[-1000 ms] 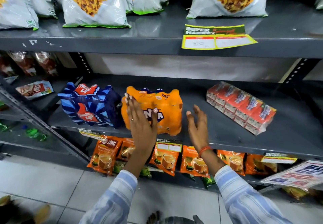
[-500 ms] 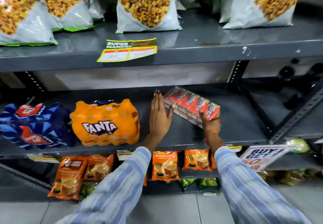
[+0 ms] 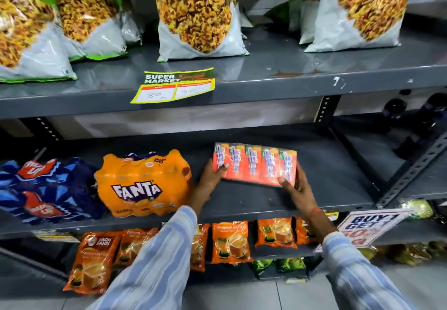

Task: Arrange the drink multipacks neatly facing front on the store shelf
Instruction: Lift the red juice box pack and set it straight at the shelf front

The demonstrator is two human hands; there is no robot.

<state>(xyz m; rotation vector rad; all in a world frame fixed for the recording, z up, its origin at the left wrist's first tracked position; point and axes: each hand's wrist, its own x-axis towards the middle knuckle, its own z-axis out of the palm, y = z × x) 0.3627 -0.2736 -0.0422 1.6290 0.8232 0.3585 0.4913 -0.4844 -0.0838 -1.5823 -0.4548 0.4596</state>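
A red multipack of small drink cartons (image 3: 255, 164) is held a little above the middle shelf (image 3: 254, 200), its printed face turned toward me. My left hand (image 3: 212, 174) grips its left end and my right hand (image 3: 296, 185) grips its lower right corner. To the left an orange Fanta multipack (image 3: 142, 184) stands on the shelf with its logo facing front. A blue Thums Up multipack (image 3: 46, 188) lies crumpled at the far left of the same shelf.
Big snack bags (image 3: 198, 14) stand on the upper shelf above a yellow price tag (image 3: 173, 85). Orange tea pouches (image 3: 229, 240) hang below the middle shelf. A "Buy 1 Get 1" sign (image 3: 370, 226) sticks out at right, beside a diagonal metal brace (image 3: 413, 167).
Both hands left the Fanta pack and moved right to the red carton pack. They took hold of it, lifted it and turned its face to the front.
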